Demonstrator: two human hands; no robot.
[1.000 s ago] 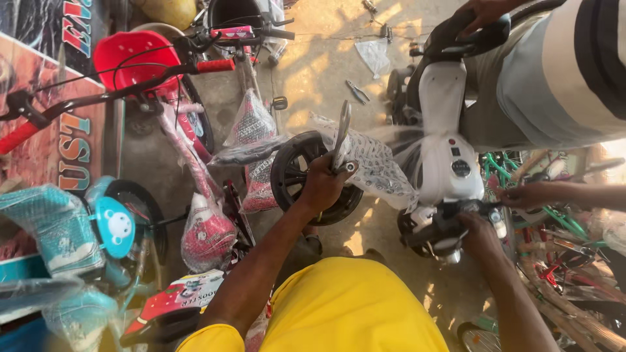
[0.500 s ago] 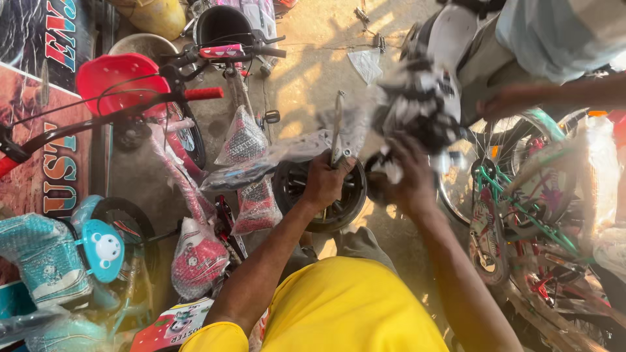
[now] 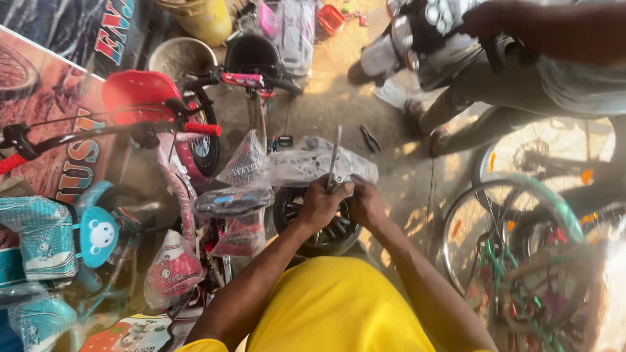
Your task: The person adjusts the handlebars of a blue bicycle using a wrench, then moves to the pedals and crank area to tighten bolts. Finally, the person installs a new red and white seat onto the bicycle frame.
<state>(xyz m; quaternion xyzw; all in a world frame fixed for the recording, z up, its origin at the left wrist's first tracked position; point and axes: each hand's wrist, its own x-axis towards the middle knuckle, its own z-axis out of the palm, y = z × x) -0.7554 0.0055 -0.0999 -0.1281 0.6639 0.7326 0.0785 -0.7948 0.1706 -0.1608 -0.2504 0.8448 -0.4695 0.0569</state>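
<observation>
My left hand (image 3: 318,206) and my right hand (image 3: 366,202) meet in the middle of the view. Both are closed around the base of a thin grey metal bracket (image 3: 335,156) that stands upright between them. Crumpled clear plastic wrap (image 3: 297,166) hangs off the bracket to the left. Directly below the hands lies a small black spoked wheel (image 3: 326,231). My yellow shirt fills the bottom of the view.
Another person at the top right holds a white and black toy motorbike body (image 3: 424,32). Children's bikes wrapped in plastic (image 3: 176,261) crowd the left, one with a red seat (image 3: 140,91). Larger bicycle wheels (image 3: 502,234) stand to the right. Pliers (image 3: 370,138) lie on the floor.
My right hand let go of the toy motorbike body and came back to the bracket beside my left hand. The other person now holds that body higher up.
</observation>
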